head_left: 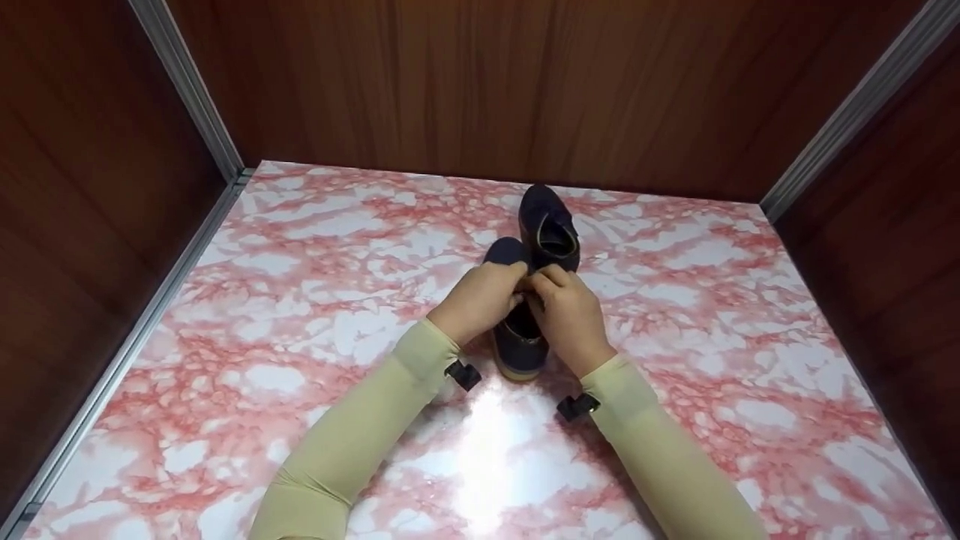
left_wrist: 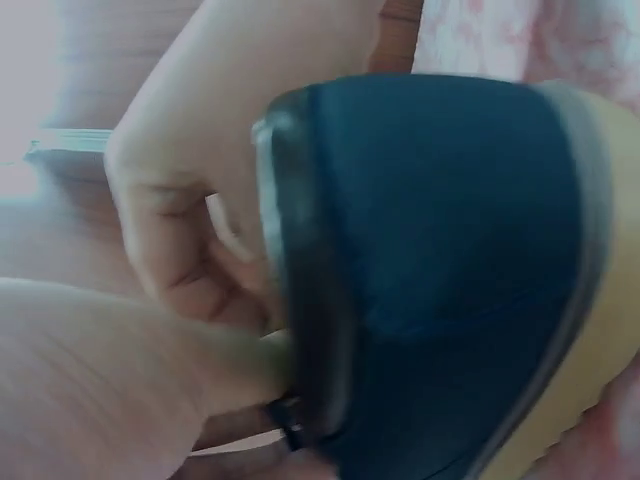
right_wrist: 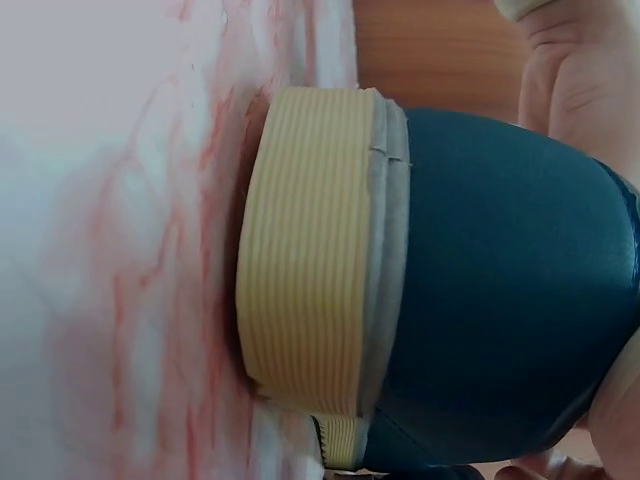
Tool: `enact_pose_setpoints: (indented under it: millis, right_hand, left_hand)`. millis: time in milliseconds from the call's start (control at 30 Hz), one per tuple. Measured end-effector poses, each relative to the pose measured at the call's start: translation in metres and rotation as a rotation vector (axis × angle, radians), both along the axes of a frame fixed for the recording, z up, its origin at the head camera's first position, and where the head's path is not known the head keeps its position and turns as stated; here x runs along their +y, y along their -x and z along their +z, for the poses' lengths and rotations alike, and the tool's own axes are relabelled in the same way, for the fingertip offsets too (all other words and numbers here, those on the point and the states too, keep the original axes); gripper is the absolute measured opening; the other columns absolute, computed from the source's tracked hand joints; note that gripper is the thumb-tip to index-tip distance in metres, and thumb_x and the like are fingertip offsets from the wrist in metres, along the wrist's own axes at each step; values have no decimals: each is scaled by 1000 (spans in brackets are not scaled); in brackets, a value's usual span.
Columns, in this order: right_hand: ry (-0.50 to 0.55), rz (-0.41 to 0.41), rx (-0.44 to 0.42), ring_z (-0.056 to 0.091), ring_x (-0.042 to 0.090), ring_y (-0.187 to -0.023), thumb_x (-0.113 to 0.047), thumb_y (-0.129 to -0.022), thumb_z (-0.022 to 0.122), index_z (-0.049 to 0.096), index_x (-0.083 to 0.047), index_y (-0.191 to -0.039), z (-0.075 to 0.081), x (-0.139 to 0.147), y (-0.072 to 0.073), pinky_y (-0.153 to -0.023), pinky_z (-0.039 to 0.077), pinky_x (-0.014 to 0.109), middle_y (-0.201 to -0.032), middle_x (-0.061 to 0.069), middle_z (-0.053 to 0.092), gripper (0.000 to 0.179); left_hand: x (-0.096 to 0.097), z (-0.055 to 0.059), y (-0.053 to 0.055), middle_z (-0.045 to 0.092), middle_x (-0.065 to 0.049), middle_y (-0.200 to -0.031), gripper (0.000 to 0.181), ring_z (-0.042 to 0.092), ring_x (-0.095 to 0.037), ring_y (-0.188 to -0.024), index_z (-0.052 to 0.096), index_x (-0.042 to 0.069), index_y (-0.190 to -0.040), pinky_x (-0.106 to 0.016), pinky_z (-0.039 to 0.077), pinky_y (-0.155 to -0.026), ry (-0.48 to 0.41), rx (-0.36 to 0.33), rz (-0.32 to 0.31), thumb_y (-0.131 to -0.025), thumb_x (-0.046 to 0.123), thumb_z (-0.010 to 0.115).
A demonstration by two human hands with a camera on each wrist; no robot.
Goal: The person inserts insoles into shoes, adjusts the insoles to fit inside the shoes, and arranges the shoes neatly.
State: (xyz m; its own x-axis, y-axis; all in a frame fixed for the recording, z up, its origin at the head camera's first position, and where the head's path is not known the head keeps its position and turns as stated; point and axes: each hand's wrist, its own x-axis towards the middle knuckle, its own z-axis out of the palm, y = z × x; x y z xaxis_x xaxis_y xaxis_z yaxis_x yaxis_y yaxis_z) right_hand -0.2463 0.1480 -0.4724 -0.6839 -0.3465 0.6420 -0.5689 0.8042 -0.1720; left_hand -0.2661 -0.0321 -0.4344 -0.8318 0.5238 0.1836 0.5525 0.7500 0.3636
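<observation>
A dark blue shoe (head_left: 520, 352) with a tan sole sits on the floor, heel toward me. My left hand (head_left: 480, 298) comes over its lacing area from the left, thumb and fingers bent together. From the other side my right hand (head_left: 568, 311) meets it, fingers curled, and both seem to pinch the shoelace, which the hands mostly hide. In the left wrist view a short dark strand (left_wrist: 287, 424) shows by the fingertips. The heel (right_wrist: 510, 280) and its ribbed sole fill the right wrist view. A matching shoe (head_left: 541, 214) stands just beyond, toe toward the back wall.
The floor (head_left: 315, 360) has a red and white marbled surface. Brown wood-grain panels (head_left: 465, 82) enclose it at the back and both sides, with metal strips (head_left: 187, 97) along the corners. A bright reflection lies in front of the near shoe.
</observation>
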Motion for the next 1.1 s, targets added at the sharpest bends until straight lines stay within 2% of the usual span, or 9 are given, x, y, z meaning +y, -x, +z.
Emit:
enact_pose_setpoints:
  millis: [133, 200, 367, 633, 733, 833, 900, 1000, 1100]
  right_hand:
    - [-7, 5, 18, 75, 31, -90, -14, -102, 77, 77, -11, -106, -2, 2, 1, -81, 66, 45, -106, 7, 73, 5]
    - [-13, -4, 19, 75, 32, -86, -15, -103, 77, 75, -12, -106, -3, 3, 2, -78, 66, 47, -106, 7, 73, 5]
    - [16, -27, -16, 74, 35, -80, -13, -103, 76, 70, -12, -106, -7, 7, 5, -72, 65, 52, -102, 7, 70, 7]
    - [115, -27, -117, 77, 38, -83, -12, -103, 75, 67, -12, -102, -8, 12, 9, -72, 63, 54, -92, 8, 69, 8]
    - [124, -22, -108, 75, 36, -80, -14, -103, 75, 66, -10, -103, -7, 12, 8, -72, 62, 53, -91, 9, 68, 10]
    - [125, -8, -110, 70, 33, -77, -12, -104, 74, 66, -7, -104, -5, 12, 8, -71, 61, 51, -91, 11, 67, 10]
    - [131, 3, -119, 69, 33, -77, -12, -104, 74, 66, -5, -104, -4, 12, 7, -72, 60, 50, -92, 12, 67, 10]
    - [140, 9, -132, 68, 33, -78, -10, -104, 73, 67, -4, -104, -2, 10, 8, -75, 61, 49, -93, 13, 67, 9]
    - [125, 8, -136, 71, 33, -80, -10, -103, 75, 68, -5, -105, 1, 7, 7, -77, 62, 49, -95, 13, 68, 9]
  left_hand:
    - [-8, 5, 5, 73, -13, -118, 32, 70, -30, -109, 66, 7, -121, -46, 57, -97, -26, -153, -31, -96, 14, 85]
    - [-11, 6, 7, 72, -13, -122, 36, 67, -29, -112, 66, 8, -122, -46, 56, -100, -24, -192, -48, -94, 14, 87]
    - [-14, 7, 10, 67, -15, -130, 39, 64, -30, -118, 64, 9, -128, -46, 55, -105, -13, -218, -84, -95, 11, 85]
    - [-10, 6, 5, 62, -16, -130, 39, 63, -29, -111, 61, 12, -129, -46, 56, -99, -14, -199, -30, -95, 7, 82]
    - [-1, 2, 0, 63, -16, -127, 47, 67, -32, -111, 59, 13, -129, -48, 59, -96, 32, -93, 25, -93, 18, 88]
    - [8, -5, -5, 65, -16, -129, 53, 68, -35, -116, 59, 14, -135, -46, 63, -92, 102, 73, 91, -93, 27, 89]
    - [14, -9, -8, 66, -16, -128, 44, 69, -37, -114, 64, 14, -135, -45, 66, -85, 137, 219, 127, -99, 27, 83]
    - [17, -13, -11, 70, -14, -119, 23, 73, -33, -99, 72, 15, -127, -40, 67, -74, 159, 409, 157, -106, 25, 73]
    - [17, -15, -12, 76, -11, -102, 15, 76, -30, -80, 76, 15, -116, -39, 66, -67, 178, 526, 149, -109, 23, 64]
